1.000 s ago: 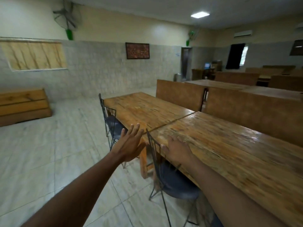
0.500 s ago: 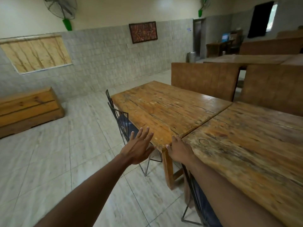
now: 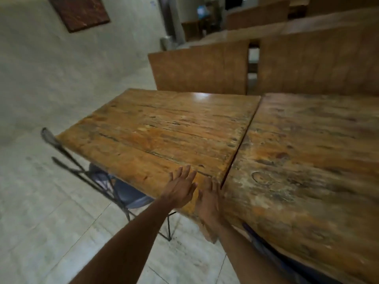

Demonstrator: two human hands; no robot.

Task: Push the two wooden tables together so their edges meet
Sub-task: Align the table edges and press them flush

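Two worn wooden tables stand side by side, the left table (image 3: 164,130) and the right table (image 3: 307,160). A thin dark seam (image 3: 242,140) runs between their edges, slightly wider at the near end. My left hand (image 3: 180,187) hovers flat, fingers spread, over the near corner of the left table. My right hand (image 3: 209,199) lies with fingers extended on that same corner, right beside the seam. Neither hand holds anything. The view is blurred.
Metal-framed chairs with blue seats (image 3: 123,193) are tucked under the left table's near side, another (image 3: 264,244) under the right table. Wooden bench backs (image 3: 201,68) stand behind the tables. Tiled floor (image 3: 51,222) lies to my left.
I have come closer and look down more steeply. My left hand moved from beside the table's edge to over its corner. My right hand shifted from the right table's corner onto the left table's.
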